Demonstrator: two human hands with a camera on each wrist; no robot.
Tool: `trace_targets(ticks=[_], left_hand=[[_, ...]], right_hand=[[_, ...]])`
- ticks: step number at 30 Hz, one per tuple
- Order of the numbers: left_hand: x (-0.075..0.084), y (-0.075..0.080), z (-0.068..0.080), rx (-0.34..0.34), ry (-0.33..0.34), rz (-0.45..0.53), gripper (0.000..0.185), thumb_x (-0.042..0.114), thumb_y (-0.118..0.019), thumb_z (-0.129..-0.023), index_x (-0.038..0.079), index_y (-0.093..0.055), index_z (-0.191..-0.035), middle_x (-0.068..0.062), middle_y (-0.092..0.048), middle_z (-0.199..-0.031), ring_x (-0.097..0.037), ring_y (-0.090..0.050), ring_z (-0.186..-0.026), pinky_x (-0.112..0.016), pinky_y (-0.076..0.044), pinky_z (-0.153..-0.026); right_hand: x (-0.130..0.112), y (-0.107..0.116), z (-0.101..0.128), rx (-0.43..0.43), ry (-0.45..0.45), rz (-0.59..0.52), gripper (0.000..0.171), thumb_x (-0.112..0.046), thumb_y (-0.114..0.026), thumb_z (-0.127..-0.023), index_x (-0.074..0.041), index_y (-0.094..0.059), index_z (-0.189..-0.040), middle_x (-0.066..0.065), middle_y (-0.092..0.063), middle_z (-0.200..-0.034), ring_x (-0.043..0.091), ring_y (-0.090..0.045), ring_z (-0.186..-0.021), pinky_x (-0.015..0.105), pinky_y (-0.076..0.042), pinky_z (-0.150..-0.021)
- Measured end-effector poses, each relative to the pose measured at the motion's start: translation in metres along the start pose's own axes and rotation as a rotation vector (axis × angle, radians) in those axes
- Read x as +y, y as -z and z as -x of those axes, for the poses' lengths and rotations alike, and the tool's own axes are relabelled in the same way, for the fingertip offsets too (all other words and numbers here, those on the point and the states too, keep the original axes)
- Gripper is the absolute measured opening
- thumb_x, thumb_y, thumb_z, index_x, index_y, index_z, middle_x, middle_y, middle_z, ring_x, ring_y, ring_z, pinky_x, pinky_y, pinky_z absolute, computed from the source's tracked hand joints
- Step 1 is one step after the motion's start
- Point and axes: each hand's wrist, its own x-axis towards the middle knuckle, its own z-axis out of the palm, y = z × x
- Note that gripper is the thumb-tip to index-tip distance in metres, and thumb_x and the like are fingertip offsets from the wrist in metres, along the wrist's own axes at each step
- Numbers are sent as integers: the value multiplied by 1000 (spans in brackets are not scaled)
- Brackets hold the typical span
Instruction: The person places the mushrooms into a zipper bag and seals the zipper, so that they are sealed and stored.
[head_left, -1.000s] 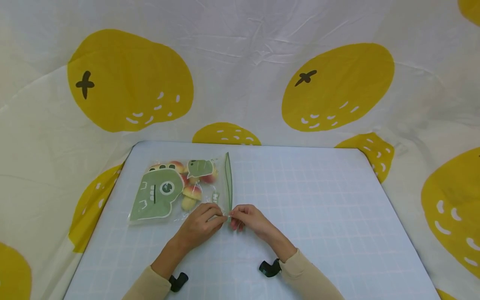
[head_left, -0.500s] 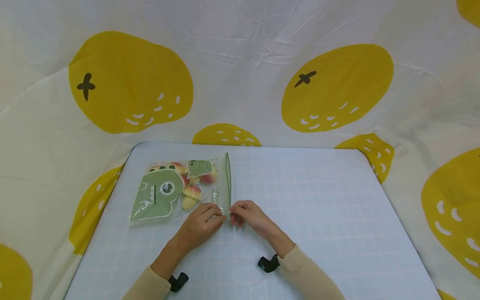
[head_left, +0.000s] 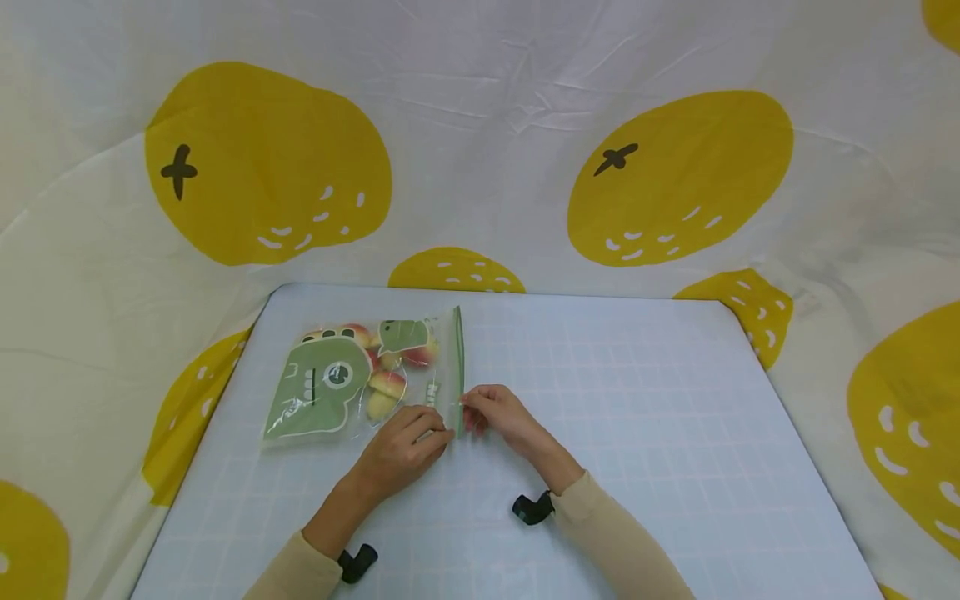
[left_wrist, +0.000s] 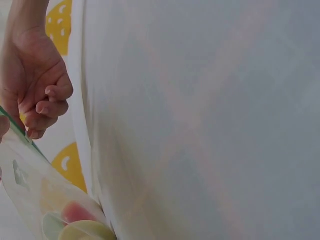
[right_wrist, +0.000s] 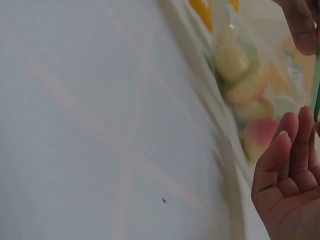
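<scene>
A pale blue gridded table (head_left: 637,433) stood before a white cloth backdrop (head_left: 480,108) printed with big yellow oranges. On the table's left half, toward ten o'clock from its middle, lay a clear zip bag (head_left: 360,379) printed with a green dinosaur. The bag lay flat, its mouth pointing to three o'clock, and its green zip strip (head_left: 458,367) ran as a long thin line from twelve to six o'clock. Through the plastic showed small pink-and-yellow mushroom-shaped pieces (head_left: 384,392), bunched toward the twelve o'clock side of the bag. The right hand (head_left: 497,415) sat at three o'clock of the strip's near end, thumb and forefinger pinching the strip while the other fingers curled under; the left wrist view showed that hand (left_wrist: 37,85) closed at the green edge. The left hand (head_left: 403,448) lay at nine o'clock of that same end, on the bag's near corner, its fingers bent and its fingertips at the seal; whether they truly nipped the plastic could not be told. Beige sleeves (head_left: 615,542) covered both forearms, each with a black strap mount (head_left: 531,508) at the wrist.
</scene>
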Motion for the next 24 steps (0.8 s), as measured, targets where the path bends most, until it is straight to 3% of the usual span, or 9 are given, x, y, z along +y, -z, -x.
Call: trace_targets(ticks=[4, 11, 15, 24], left_hand=[[0, 2, 1, -11, 6, -15, 13, 10, -65, -94, 7, -78, -93, -3, -65, -90, -21, -62, -90, -32, -53, -80], [0, 4, 2, -1, 6, -19, 15, 10, -63, -95, 6, -77, -93, -3, -64, -90, -22, -62, -89, -33, -53, -79], [0, 6, 3, -20, 20, -32, 7, 8, -73, -87, 7, -78, -93, -3, -65, -90, -21, -62, -89, -32, -53, -80], [4, 6, 3, -28, 26, -34, 21, 5, -85, -73, 8, -78, -93, -2, -65, -89, -20, -61, -89, -31, -53, -80]], right_hand=[[-2, 1, -9, 19, 9, -3, 25, -16, -58, -100, -2, -66, -81, 8, -63, -69, 22, -58, -62, 30, -50, -57], [-9, 4, -23, 68, 5, 21, 25, -18, -59, -99, -4, -66, -80, 8, -62, -69, 20, -58, -62, 30, -50, -56], [-11, 7, -33, 98, -2, 25, 25, -20, -60, -98, -2, -67, -82, 7, -62, -70, 19, -59, -61, 30, -50, -56], [-14, 16, -53, 145, -10, -20, 25, -16, -59, -99, 2, -68, -86, 9, -63, -72, 19, -58, -62, 30, -50, -56]])
